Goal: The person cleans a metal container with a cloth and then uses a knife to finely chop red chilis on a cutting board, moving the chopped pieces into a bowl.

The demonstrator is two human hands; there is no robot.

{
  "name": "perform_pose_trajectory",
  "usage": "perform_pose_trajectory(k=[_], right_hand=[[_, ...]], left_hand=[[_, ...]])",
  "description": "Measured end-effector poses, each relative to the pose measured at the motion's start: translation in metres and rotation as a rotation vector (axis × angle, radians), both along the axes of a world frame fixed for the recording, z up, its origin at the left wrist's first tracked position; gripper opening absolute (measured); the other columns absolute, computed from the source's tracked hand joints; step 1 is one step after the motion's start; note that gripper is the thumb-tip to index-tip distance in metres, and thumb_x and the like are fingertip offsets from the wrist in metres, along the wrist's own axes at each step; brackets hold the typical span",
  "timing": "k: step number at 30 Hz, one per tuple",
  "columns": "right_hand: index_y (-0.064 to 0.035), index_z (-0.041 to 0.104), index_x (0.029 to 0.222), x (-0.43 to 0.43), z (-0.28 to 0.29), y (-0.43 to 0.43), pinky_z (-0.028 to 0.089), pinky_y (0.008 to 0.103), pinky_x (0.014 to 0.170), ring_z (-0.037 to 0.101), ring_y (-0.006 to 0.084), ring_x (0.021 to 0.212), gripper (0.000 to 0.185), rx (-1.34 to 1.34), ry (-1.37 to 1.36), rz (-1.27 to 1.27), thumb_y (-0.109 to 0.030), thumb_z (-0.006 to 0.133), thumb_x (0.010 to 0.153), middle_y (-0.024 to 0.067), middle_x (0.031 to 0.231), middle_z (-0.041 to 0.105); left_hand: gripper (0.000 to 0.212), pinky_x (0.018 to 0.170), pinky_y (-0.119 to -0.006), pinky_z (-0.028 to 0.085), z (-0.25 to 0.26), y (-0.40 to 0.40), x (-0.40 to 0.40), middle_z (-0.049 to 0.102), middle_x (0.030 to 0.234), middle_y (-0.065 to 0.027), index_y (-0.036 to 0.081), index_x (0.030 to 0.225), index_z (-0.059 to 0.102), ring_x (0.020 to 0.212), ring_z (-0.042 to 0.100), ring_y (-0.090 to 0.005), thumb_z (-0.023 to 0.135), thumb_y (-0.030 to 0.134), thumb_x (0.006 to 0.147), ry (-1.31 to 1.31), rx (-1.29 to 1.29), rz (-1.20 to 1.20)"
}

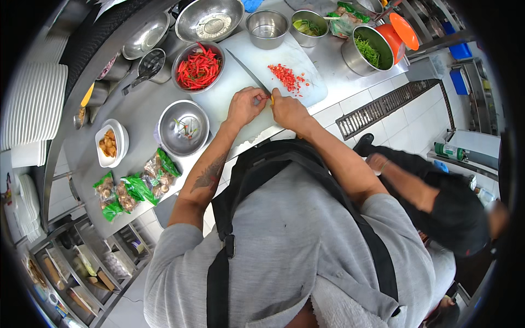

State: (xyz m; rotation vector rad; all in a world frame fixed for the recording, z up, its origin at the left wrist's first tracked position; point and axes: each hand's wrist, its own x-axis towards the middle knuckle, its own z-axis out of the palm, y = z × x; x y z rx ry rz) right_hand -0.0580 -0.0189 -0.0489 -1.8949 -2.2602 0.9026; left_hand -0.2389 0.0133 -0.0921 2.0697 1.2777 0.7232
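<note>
My right hand (287, 110) grips the yellow handle of a kitchen knife (249, 73), its blade reaching up and left over the white cutting board (299, 53). Close beside it, my left hand (246, 105) pinches a small red chili (266, 97) near the handle end of the blade. Chopped red chili (289, 78) lies spread on the board right of the knife. A metal bowl full of whole red chilies (198, 67) stands at the board's upper left. Below that bowl, another metal bowl (183, 128) holds a few green stems and red bits.
An empty steel pot (267, 29) stands at the board's far edge. Pots of leafy greens (307, 28) and cut green vegetables (366, 51) are to its right. Bagged mushrooms (127, 192) and a white dish of brown food (108, 143) lie left. A person in black (430, 192) is at right.
</note>
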Motion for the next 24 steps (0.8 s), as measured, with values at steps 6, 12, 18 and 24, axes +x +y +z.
perform_pose_trajectory(k=[6, 12, 18, 24], right_hand=[[0.0030, 0.050, 0.117, -0.002, 0.012, 0.001, 0.058, 0.0543, 0.078, 0.072, 0.0463, 0.089, 0.026, -0.002, -0.049, 0.034, -0.008, 0.053, 0.094, 0.0306, 0.096, 0.071], [0.0036, 0.050, 0.116, -0.002, 0.015, -0.014, 0.059, 0.0529, 0.076, 0.073, 0.0445, 0.087, 0.025, 0.046, -0.042, 0.027, -0.009, 0.052, 0.095, 0.0289, 0.092, 0.071], [0.0043, 0.050, 0.115, 0.002, 0.021, -0.001, 0.059, 0.0521, 0.073, 0.073, 0.0452, 0.084, 0.024, 0.060, -0.060, 0.093, -0.010, 0.052, 0.095, 0.0291, 0.088, 0.071], [0.0043, 0.050, 0.114, -0.009, 0.001, -0.007, 0.059, 0.0525, 0.075, 0.073, 0.0453, 0.085, 0.025, 0.070, 0.027, 0.034, -0.010, 0.053, 0.094, 0.0311, 0.092, 0.071]], left_hand=[[0.013, 0.072, -0.036, 0.057, -0.007, -0.012, -0.001, 0.071, 0.092, -0.0089, 0.007, 0.094, 0.074, 0.075, 0.067, -0.0253, 0.075, 0.010, 0.082, -0.031, 0.081, 0.044], [0.013, 0.072, -0.037, 0.058, -0.005, -0.012, 0.003, 0.071, 0.093, -0.0092, 0.007, 0.095, 0.075, 0.076, 0.068, -0.0258, 0.073, 0.007, 0.082, -0.014, 0.127, 0.030], [0.011, 0.071, -0.036, 0.058, -0.004, -0.011, -0.001, 0.071, 0.092, -0.0097, 0.006, 0.093, 0.073, 0.073, 0.069, -0.0257, 0.073, 0.007, 0.082, -0.004, 0.115, 0.023], [0.012, 0.070, -0.036, 0.058, -0.001, -0.012, 0.000, 0.070, 0.089, -0.0097, 0.006, 0.093, 0.073, 0.073, 0.069, -0.0248, 0.073, 0.005, 0.081, -0.040, 0.083, 0.023]])
